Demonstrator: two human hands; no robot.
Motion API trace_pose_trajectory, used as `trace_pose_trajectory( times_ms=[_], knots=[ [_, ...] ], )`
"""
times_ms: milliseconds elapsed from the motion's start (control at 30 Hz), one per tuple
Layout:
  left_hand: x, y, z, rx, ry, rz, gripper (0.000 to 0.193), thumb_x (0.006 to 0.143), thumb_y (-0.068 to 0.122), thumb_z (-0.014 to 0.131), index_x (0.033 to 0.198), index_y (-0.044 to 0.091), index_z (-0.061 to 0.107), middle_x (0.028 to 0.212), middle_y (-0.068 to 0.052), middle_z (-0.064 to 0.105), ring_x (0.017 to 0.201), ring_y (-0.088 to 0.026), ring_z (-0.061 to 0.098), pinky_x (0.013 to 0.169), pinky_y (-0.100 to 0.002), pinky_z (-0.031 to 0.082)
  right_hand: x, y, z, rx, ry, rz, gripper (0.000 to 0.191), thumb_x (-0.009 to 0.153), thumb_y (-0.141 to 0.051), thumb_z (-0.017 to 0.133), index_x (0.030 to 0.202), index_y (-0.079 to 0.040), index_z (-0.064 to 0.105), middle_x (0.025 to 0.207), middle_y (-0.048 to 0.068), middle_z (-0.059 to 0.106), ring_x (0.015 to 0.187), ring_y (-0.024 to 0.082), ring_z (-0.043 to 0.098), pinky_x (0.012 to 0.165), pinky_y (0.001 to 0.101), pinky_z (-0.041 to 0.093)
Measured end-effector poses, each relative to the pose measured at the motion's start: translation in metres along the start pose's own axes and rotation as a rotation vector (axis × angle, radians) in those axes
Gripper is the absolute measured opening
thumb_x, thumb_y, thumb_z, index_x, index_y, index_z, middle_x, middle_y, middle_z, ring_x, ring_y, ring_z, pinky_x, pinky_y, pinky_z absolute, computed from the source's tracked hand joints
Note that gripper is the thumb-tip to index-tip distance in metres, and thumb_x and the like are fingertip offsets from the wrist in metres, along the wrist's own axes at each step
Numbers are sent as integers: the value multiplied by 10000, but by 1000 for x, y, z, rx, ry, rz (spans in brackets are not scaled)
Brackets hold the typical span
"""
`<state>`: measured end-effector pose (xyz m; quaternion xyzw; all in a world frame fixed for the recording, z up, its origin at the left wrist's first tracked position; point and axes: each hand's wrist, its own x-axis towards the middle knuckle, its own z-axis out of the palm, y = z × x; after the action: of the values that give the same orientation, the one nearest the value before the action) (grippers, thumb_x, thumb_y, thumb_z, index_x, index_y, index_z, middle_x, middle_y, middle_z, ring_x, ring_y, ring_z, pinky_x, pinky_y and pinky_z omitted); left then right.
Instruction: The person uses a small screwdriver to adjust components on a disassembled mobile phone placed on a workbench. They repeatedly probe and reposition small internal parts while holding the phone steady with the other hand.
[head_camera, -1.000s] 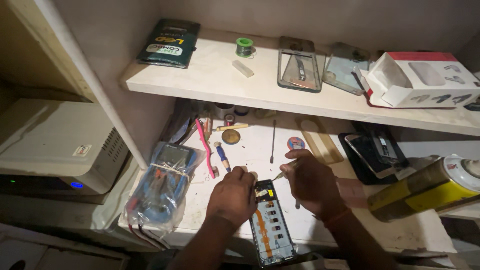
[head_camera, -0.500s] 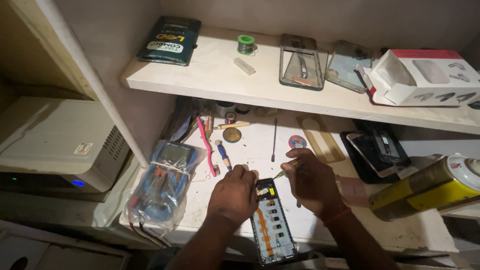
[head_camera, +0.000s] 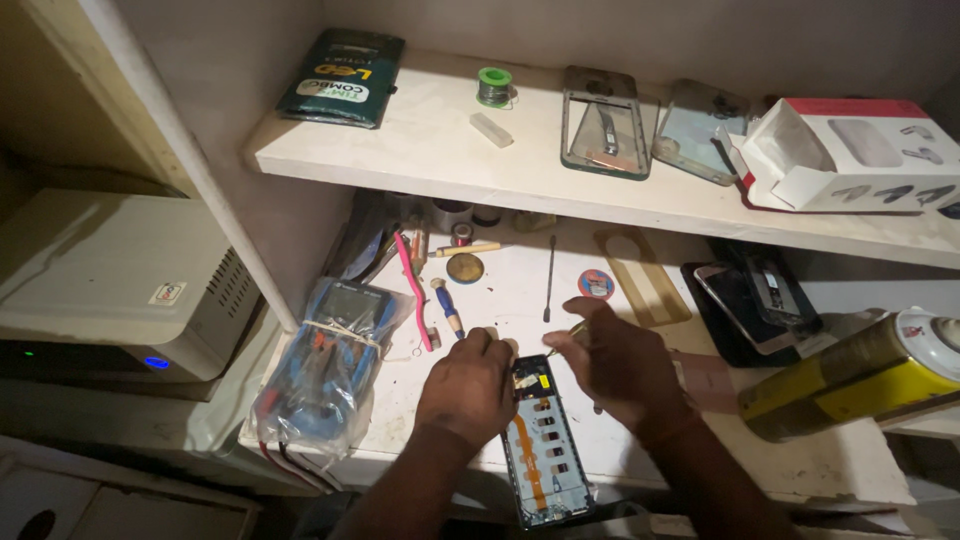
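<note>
A blue multimeter wrapped in clear plastic (head_camera: 325, 372) lies at the bench's left. A yellow spray can (head_camera: 850, 378) lies at right. A green solder spool (head_camera: 494, 85) and a white-and-red cardboard box (head_camera: 850, 155) rest on the white shelf (head_camera: 440, 150).

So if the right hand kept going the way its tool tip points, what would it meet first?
The right hand holds a thin tool angled down-left toward the top end of the opened phone. Going straight on, it would probably meet that top end first, with the left hand's fingertips close beside; depth is hard to judge.

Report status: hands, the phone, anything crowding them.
Left hand steadies opened phone. Right hand pinches thin tool at its top. Blue-handled screwdriver lies close.
</note>
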<state>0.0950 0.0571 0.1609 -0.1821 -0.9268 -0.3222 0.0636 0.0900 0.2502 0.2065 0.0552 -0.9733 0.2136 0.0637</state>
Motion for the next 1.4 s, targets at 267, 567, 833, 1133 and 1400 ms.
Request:
trace_pose_trajectory(
  times_ms=[267, 567, 833, 1133, 1400],
  knots=[
    [-1, -3, 3, -23, 37, 26, 328, 852, 101, 669, 1171, 23, 677, 1067, -151, 644, 1033, -313, 650, 904, -420, 522, 7, -11, -11, 363, 108, -631, 327, 1031, -74, 537, 1323, 31, 431, 1151, 227, 671, 969, 285, 732, 717, 283, 640],
    [0, -3, 4, -27, 69, 55, 322, 823, 120, 692, 1136, 43, 696, 1071, -153, 645, 1039, -341, 639, 882, -434, 518, 13, -13, -17, 84, -95, -59, 247, 951, -273, 708, 1063, -65, 635, 801, 134, 780, 683, 193, 768, 603, 320, 597],
    [-1, 1, -2, -7, -29, 64, 413, 813, 120, 700, 1226, 131, 690, 1068, -132, 623, 1030, -322, 628, 893, -426, 517, 14, 17, 2, 153, -17, -152, 155, 914, -181, 750, 933, -50, 669, 836, 82, 728, 662, 206, 774, 603, 337, 608],
    [-3, -2, 5, -31, 59, 156, 420, 767, 89, 713, 1178, 171, 736, 1053, -126, 637, 1004, -329, 639, 860, -429, 528, 15, 19, -7, 367, 20, -395, 133, 893, -119, 697, 974, -28, 641, 901, 112, 734, 741, 212, 767, 639, 325, 607],
    [-3, -3, 6, -16, 57, 150, 377, 759, 84, 733, 1130, 146, 758, 1055, -121, 639, 994, -318, 642, 864, -423, 530, 16, -3, -16, 397, -75, -205, 252, 936, -153, 671, 1112, -26, 542, 863, 145, 734, 698, 235, 780, 482, 355, 573]
  ],
)
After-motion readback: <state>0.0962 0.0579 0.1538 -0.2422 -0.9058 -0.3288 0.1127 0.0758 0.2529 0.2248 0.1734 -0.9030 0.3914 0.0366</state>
